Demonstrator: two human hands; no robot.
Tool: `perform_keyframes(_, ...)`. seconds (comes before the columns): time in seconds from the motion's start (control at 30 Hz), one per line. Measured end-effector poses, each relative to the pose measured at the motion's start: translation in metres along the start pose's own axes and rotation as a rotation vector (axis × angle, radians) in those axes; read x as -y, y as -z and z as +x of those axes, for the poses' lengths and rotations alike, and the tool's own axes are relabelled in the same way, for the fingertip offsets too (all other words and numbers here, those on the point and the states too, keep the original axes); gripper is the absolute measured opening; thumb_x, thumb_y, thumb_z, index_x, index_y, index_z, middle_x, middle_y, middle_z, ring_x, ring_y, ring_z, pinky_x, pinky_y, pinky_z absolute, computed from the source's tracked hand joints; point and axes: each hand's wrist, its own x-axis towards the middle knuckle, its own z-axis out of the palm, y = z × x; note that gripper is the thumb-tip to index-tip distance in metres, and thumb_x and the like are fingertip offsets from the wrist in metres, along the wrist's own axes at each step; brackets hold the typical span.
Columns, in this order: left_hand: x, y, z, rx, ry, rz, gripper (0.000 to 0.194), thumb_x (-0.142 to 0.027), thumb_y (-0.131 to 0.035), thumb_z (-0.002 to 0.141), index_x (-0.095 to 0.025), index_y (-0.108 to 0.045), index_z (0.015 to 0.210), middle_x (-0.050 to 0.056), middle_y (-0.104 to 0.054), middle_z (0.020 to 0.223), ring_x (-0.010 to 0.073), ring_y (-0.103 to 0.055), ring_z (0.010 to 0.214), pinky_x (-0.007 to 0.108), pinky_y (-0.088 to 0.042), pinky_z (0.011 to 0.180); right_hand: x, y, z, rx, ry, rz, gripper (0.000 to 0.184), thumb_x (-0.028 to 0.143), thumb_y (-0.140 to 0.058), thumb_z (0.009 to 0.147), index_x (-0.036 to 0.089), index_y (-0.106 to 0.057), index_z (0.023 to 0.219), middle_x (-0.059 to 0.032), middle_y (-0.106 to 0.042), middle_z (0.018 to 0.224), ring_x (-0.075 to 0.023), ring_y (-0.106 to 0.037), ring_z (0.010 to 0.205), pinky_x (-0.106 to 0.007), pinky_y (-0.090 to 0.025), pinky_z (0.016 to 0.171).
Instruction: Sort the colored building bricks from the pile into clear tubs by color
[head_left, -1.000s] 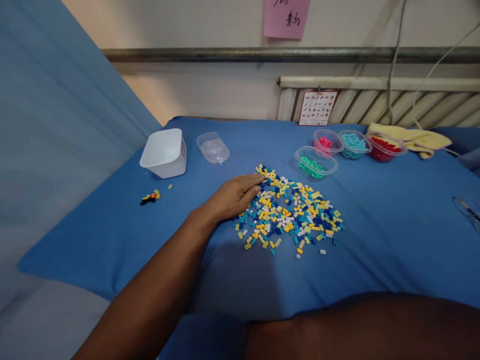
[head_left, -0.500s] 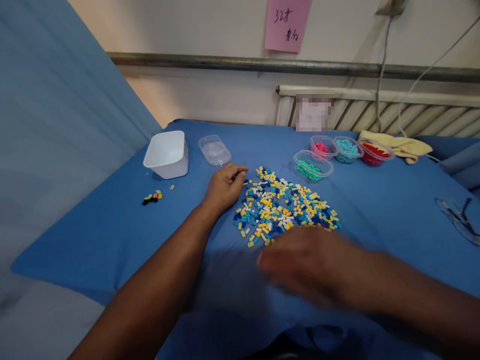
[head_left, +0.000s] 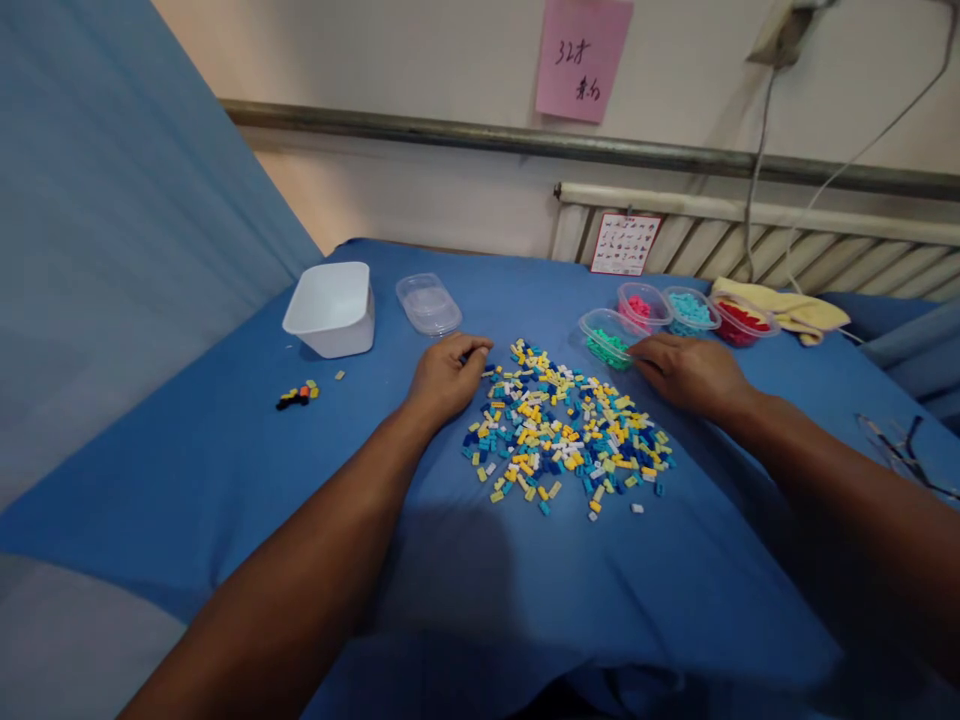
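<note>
A loose pile of small toy bricks (head_left: 559,425) in yellow, white, teal and dark blue lies spread on the blue cloth (head_left: 465,560). At its left edge my left hand (head_left: 448,378) rests on the cloth, its fingers curled with thumb and forefinger close together. Whatever they may hold is hidden. Beyond the pile's right side, my right hand (head_left: 694,372) has its fingers closed at the right rim of a clear plastic tub (head_left: 592,322). Green bricks (head_left: 607,349) lie inside this tub, which looks slightly tilted.
Behind are clear tubs of pink bricks (head_left: 637,308), light blue bricks (head_left: 688,308) and red bricks (head_left: 741,320), beside a yellow cloth (head_left: 806,310). Glasses (head_left: 907,455) lie far right. Leftward are a white box (head_left: 330,310), an empty clear tub (head_left: 429,304) and a small joined brick piece (head_left: 298,394).
My right hand has moved from the pile's near edge, away and to the right, onto the green bricks' tub. That tub has shifted slightly left. My left hand has stayed put.
</note>
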Motion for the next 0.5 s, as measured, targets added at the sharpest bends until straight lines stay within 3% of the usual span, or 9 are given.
perform_keyframes(0.17,0.000,-0.002,0.000,-0.005,0.001,-0.030,0.033,-0.032,-0.062,0.105,-0.019,-0.090,0.118,0.008,-0.088,0.117,0.0255,-0.081,0.112,0.042,-0.063,0.108,0.021,0.013,0.048,-0.030,-0.060,-0.065,0.045,0.039,-0.048,0.120,0.021,-0.087,0.134,-0.0132,-0.089,0.131,-0.0315,-0.083,0.103,-0.038,-0.041,0.067)
perform_keyframes(0.27,0.000,-0.002,0.000,-0.004,0.012,-0.030,0.031,-0.030,-0.063,0.105,-0.019,-0.090,0.116,0.008,-0.088,0.117,0.0255,-0.082,0.111,0.041,-0.064,0.107,0.026,0.019,0.080,0.027,-0.126,-0.112,0.043,0.036,-0.048,0.120,0.020,-0.085,0.135,-0.0170,-0.087,0.133,-0.0330,-0.082,0.104,-0.039,-0.035,0.067)
perform_keyframes(0.4,-0.003,-0.002,-0.002,0.001,0.026,-0.032,0.028,-0.026,-0.063,0.106,-0.020,-0.089,0.115,0.007,-0.088,0.117,0.0249,-0.082,0.112,0.041,-0.064,0.109,0.026,0.020,0.103,0.201,-0.143,-0.137,0.039,0.026,-0.054,0.116,0.014,-0.083,0.138,-0.0237,-0.086,0.130,-0.0354,-0.082,0.103,-0.040,-0.036,0.068)
perform_keyframes(0.5,-0.005,-0.005,-0.004,-0.001,0.028,-0.056,0.027,-0.023,-0.064,0.106,-0.020,-0.089,0.115,0.007,-0.088,0.118,0.0245,-0.082,0.113,0.040,-0.063,0.111,0.032,0.020,0.107,0.207,-0.140,-0.137,0.045,0.031,-0.060,0.113,0.012,-0.079,0.149,-0.0260,-0.085,0.135,-0.0388,-0.083,0.107,-0.040,-0.044,0.071)
